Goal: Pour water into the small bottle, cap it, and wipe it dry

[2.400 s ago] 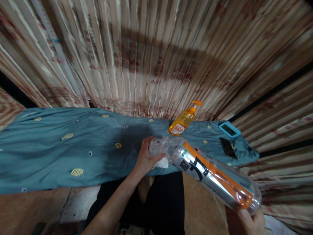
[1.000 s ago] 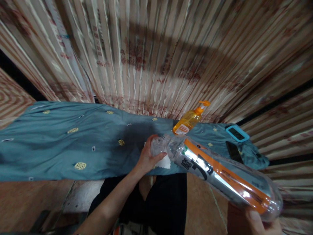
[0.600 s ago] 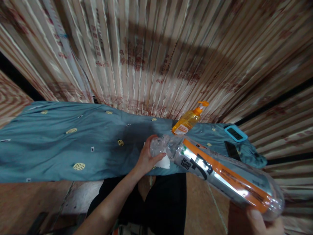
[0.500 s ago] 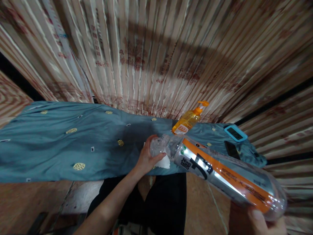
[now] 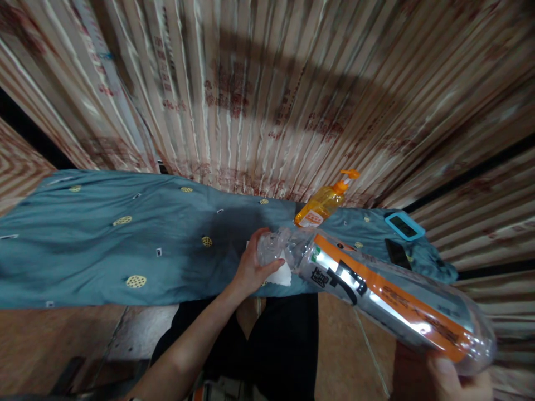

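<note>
My left hand [image 5: 251, 268] is wrapped around a small clear cup [image 5: 268, 249] above the cloth-covered table. In my right hand [image 5: 460, 383], at the lower right edge, is the base end of a large clear plastic bottle [image 5: 388, 298] with an orange and silver label. The bottle lies slanted, its neck pointing left and meeting the cup's mouth. Whether liquid is passing between them I cannot tell. A piece of white paper [image 5: 282, 275] shows under the cup, partly hidden by my left hand.
An orange pump bottle [image 5: 321, 205] stands at the table's back edge, behind the large bottle. Farther right are a blue-framed device [image 5: 404, 225] and a dark phone [image 5: 397, 254] on the teal cloth [image 5: 96, 250]. A pleated curtain [image 5: 251, 111] hangs close behind.
The large bottle's base has shifted slightly right and the view has moved a little. Both hands keep the same grip, with bottle neck and cup still together.
</note>
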Motion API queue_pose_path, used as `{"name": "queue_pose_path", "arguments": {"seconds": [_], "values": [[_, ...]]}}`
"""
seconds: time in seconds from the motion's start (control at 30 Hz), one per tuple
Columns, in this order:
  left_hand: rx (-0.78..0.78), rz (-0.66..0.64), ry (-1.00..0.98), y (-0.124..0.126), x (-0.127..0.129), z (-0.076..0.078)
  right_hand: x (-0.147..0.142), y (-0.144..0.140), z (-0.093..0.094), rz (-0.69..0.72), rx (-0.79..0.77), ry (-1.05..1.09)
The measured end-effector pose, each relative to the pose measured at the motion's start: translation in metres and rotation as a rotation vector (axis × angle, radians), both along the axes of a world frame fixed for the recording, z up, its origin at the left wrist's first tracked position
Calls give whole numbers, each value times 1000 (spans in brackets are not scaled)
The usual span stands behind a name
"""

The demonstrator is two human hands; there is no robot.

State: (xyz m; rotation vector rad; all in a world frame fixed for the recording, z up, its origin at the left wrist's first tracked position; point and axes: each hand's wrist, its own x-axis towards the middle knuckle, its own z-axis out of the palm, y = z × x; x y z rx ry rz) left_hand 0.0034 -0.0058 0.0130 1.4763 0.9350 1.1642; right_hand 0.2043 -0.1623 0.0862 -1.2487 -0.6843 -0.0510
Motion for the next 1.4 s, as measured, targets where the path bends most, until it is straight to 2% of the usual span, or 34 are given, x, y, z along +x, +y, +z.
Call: {"name": "queue_pose_path", "arguments": {"seconds": [0.43, 0.73, 1.03, 1.2, 1.4], "values": [[32, 18, 9, 1, 0, -3, -3, 2, 1, -22, 42, 8], [48, 20, 4, 1, 1, -4, -12, 5, 13, -31, 85, 71], [28, 21, 2, 1, 1, -3, -5, -4, 3, -44, 8, -19], [23, 18, -10, 1, 1, -4, 0, -2, 2, -23, 66, -8], [23, 28, 0, 0, 0, -3, 8, -4, -1, 30, 53, -53]]}}
